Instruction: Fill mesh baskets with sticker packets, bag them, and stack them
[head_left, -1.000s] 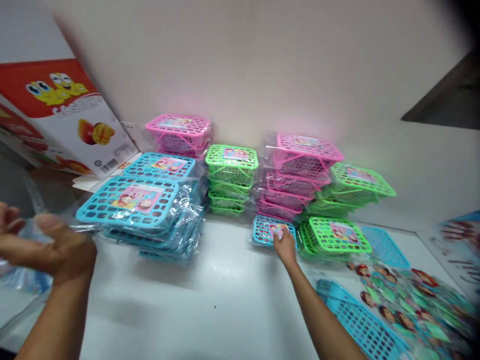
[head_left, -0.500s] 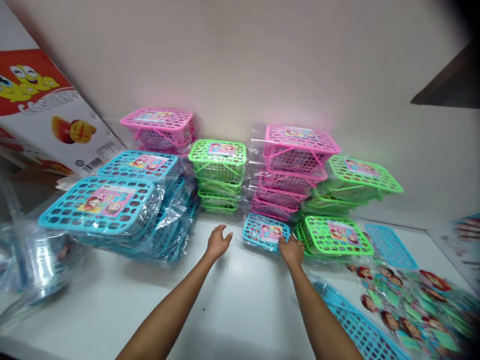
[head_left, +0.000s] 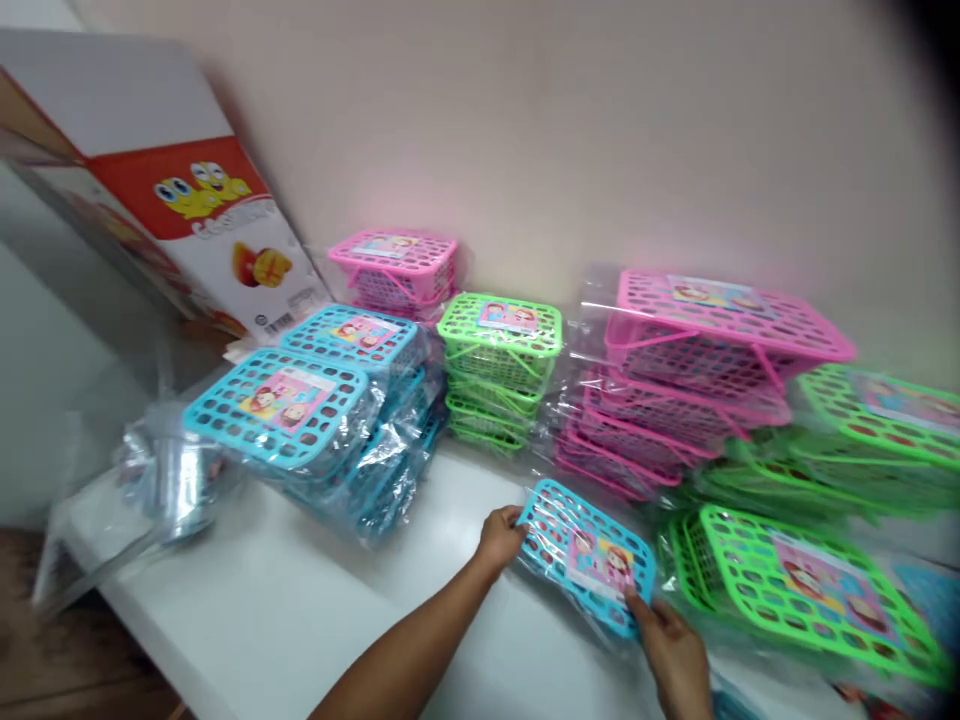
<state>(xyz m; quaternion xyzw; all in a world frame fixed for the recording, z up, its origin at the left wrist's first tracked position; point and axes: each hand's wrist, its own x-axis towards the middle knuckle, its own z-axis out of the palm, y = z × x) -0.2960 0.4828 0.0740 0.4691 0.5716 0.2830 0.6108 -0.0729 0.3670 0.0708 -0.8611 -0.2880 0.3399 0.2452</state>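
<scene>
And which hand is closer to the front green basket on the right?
The right hand: it holds the right end of the blue basket, just left of the green basket. The left hand is farther left, at the blue basket's other end.

Glossy film (head_left: 581,611) covers the held plastic basket (head_left: 587,558); the blurred box (head_left: 217,235) looks cardboard.

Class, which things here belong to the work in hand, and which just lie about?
Likely in the work:
wrapped blue basket, held by left hand and right hand
stacked blue baskets
green baskets
pink baskets

Likely lying about:
printed cardboard box
</scene>
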